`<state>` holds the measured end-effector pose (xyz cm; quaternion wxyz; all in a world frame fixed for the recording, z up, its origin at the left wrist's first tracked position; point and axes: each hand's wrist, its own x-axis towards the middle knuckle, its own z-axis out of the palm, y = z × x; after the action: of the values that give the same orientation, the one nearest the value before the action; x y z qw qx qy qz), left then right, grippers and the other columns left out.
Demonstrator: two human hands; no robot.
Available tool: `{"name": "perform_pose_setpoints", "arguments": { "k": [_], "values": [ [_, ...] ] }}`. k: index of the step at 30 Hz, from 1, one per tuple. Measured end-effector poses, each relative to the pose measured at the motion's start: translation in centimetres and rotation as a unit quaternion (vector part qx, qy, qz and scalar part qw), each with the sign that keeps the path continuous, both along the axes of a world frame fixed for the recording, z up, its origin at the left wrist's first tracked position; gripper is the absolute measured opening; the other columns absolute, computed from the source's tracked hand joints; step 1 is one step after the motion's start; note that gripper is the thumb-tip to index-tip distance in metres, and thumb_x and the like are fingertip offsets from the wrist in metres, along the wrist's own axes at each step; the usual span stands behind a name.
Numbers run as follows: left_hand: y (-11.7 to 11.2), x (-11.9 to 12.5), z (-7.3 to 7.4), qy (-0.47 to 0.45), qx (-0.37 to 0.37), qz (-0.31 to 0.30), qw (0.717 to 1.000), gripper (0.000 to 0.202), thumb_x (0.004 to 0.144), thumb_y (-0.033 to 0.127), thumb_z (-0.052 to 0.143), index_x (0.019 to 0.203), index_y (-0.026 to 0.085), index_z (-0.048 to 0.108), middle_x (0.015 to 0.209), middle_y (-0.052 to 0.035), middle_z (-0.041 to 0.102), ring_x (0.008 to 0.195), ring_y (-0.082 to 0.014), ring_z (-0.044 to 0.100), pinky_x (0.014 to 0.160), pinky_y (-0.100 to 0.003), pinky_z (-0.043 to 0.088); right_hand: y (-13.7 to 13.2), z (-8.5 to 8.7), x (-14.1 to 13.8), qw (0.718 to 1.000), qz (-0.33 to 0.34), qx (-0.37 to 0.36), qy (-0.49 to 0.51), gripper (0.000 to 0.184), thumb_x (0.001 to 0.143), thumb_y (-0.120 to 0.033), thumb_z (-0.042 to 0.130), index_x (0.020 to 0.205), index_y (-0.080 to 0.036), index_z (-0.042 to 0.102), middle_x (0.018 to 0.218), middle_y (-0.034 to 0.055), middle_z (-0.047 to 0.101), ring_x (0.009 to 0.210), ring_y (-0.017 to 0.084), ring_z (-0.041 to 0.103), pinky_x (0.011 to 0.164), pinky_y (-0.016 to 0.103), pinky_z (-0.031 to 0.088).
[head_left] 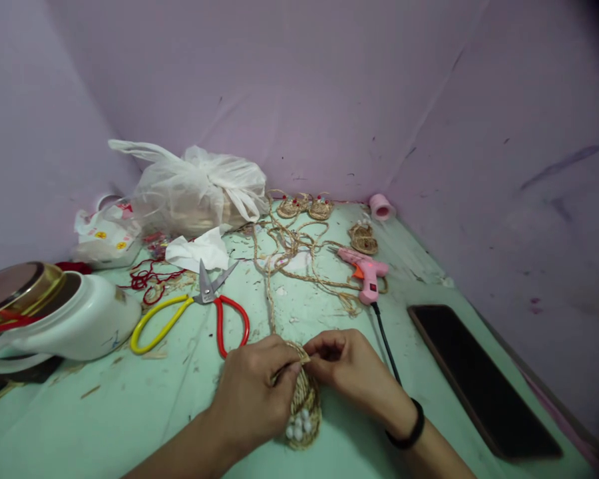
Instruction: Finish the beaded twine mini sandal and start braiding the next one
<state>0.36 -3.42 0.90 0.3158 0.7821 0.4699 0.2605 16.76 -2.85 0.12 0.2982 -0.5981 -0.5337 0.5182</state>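
A small woven straw slipper [307, 398] lies at the near middle of the table, with a cluster of white beads [299, 424] on its near end. My left hand [257, 389] is closed on its left side, thumb and forefinger gripping the far part. At the slipper's far right edge, my right hand [347, 369] is pinched by a pale bit of straw; the fingertips partly hide what they hold. A braided straw cord [269, 299] runs from the slipper's far end toward a loose tangle of cord [294, 243].
Scissors [207, 293] with yellow and red handles lie spread at left. A pink glue gun [364, 269] and phone [479, 379] are at right. Behind stand finished slippers [319, 207], another slipper [363, 238] and a plastic bag [199, 189]. A white jug [94, 316] sits left.
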Motion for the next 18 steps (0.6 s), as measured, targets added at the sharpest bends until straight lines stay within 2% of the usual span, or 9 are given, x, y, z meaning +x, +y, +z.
{"name": "perform_pose_setpoints", "arguments": {
  "k": [2, 7, 10, 14, 18],
  "values": [
    [0.3, 0.2, -0.2, -0.015, -0.044, 0.025, 0.999, 0.019, 0.077, 0.019, 0.050, 0.069, 0.020, 0.067, 0.067, -0.0018, 0.063, 0.063, -0.0139, 0.058, 0.058, -0.023, 0.042, 0.3, 0.0, -0.1, 1.000, -0.012, -0.009, -0.002, 0.014, 0.057, -0.021, 0.060, 0.064, -0.012, 0.069, 0.057, 0.0032, 0.063, 0.051, 0.012, 0.049, 0.048, 0.023, 0.037],
    [0.9, 0.5, 0.0, -0.099, -0.144, 0.082, 0.981, 0.017, 0.073, 0.023, 0.054, 0.069, 0.016, 0.069, 0.066, -0.0031, 0.066, 0.062, -0.0148, 0.059, 0.056, -0.022, 0.044, 0.7, 0.3, -0.4, 0.998, -0.037, -0.048, 0.023, 0.009, 0.053, -0.015, 0.053, 0.053, -0.014, 0.062, 0.045, -0.0025, 0.052, 0.042, 0.008, 0.041, 0.041, 0.020, 0.031],
    [0.9, 0.6, 0.3, -0.128, -0.196, 0.100, 0.967, 0.017, 0.071, 0.025, 0.056, 0.067, 0.014, 0.068, 0.063, -0.0037, 0.067, 0.058, -0.0148, 0.059, 0.052, -0.021, 0.043, 0.7, 0.4, -0.8, 0.996, -0.039, -0.066, 0.050, 0.008, 0.052, -0.015, 0.049, 0.054, -0.015, 0.058, 0.043, -0.0039, 0.051, 0.039, 0.008, 0.043, 0.039, 0.020, 0.034],
    [1.0, 0.7, 0.5, -0.121, -0.202, 0.110, 0.966, 0.018, 0.070, 0.026, 0.056, 0.066, 0.013, 0.068, 0.061, -0.0044, 0.066, 0.057, -0.0152, 0.058, 0.052, -0.022, 0.043, 0.6, 0.7, -1.1, 0.992, -0.050, -0.086, 0.078, 0.008, 0.049, -0.014, 0.046, 0.053, -0.017, 0.053, 0.041, -0.0058, 0.048, 0.036, 0.007, 0.043, 0.038, 0.020, 0.035],
    [1.0, 0.7, 0.4, -0.117, -0.194, 0.108, 0.968, 0.019, 0.071, 0.026, 0.055, 0.066, 0.014, 0.068, 0.062, -0.0044, 0.066, 0.058, -0.0154, 0.058, 0.053, -0.022, 0.043, 0.5, 0.5, -0.9, 0.994, -0.044, -0.072, 0.072, 0.007, 0.050, -0.014, 0.048, 0.054, -0.017, 0.053, 0.042, -0.0055, 0.049, 0.037, 0.007, 0.043, 0.039, 0.020, 0.035]
  ]
}}
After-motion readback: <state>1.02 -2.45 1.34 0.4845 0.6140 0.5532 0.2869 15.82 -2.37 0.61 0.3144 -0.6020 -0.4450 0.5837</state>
